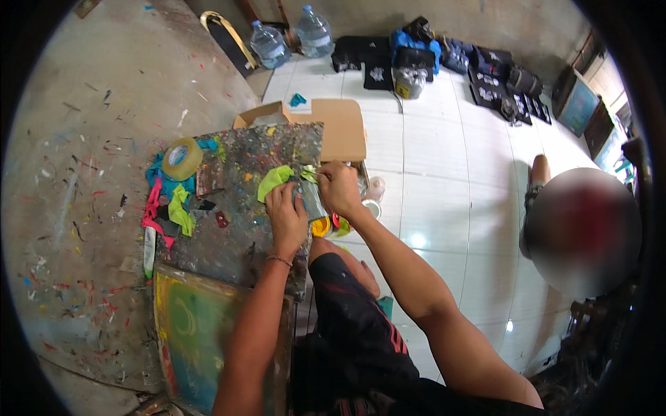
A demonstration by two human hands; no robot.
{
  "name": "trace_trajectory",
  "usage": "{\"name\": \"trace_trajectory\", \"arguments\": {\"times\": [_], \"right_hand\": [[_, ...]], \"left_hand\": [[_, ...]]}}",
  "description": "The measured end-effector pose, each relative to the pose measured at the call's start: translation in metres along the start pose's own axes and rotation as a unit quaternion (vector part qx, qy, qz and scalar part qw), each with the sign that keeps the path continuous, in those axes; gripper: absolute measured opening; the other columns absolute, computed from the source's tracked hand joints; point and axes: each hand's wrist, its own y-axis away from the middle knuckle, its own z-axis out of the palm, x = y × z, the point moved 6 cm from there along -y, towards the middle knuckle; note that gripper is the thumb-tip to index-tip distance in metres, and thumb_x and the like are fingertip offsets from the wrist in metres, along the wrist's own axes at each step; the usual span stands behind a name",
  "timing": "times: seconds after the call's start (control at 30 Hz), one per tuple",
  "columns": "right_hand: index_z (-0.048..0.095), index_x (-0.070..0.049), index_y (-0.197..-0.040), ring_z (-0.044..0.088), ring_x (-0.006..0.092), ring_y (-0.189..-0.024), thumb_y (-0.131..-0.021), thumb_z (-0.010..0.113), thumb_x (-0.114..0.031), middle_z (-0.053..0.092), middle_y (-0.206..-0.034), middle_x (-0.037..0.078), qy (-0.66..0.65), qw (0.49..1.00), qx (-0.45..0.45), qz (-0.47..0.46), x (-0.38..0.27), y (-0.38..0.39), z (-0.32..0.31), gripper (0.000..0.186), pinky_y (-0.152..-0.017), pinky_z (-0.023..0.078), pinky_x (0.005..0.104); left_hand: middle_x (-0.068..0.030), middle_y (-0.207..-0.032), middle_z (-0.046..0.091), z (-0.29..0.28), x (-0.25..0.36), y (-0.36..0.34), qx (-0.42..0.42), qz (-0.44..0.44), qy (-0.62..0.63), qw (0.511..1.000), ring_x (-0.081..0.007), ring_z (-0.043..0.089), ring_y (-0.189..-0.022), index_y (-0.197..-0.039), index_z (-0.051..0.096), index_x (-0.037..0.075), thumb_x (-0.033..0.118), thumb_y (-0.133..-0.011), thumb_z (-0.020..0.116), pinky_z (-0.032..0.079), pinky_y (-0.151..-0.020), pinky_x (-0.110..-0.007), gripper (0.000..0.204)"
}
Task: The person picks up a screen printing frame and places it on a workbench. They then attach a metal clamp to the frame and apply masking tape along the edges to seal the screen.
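Observation:
My left hand [286,211] rests palm down on the paint-spattered tabletop [243,173], fingers spread, fingertips against a lime-green cloth [275,179]. Across the table's right edge, my right hand [338,187] is closed in a pinch beside a smaller lime-green scrap [309,173]. What lies between its fingertips is too small to make out. A grey, flat-sided piece [313,202] shows between the two hands, partly covered by them.
Tape roll [182,159] and coloured cloth scraps [182,209] lie at the table's left. A framed screen [201,333] leans in front. Cardboard [338,128] stands behind; paint pots [321,226] sit below the right edge. Another person [541,173] is at the right.

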Motion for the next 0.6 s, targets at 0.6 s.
{"name": "trace_trajectory", "arguments": {"times": [0.6], "right_hand": [[0.070, 0.006, -0.106, 0.067, 0.0148, -0.076, -0.095, 0.068, -0.009, 0.071, -0.089, 0.008, -0.318, 0.932, -0.026, 0.175, -0.030, -0.020, -0.018, 0.019, -0.070, 0.055, 0.0273]], "left_hand": [[-0.0170, -0.118, 0.057, -0.003, 0.002, 0.005, 0.057, 0.010, 0.008, 0.998, -0.0381, 0.048, -0.118, -0.118, 0.060, 0.001, 0.007, -0.093, 0.059, 0.038, -0.103, -0.049, 0.026]]}}
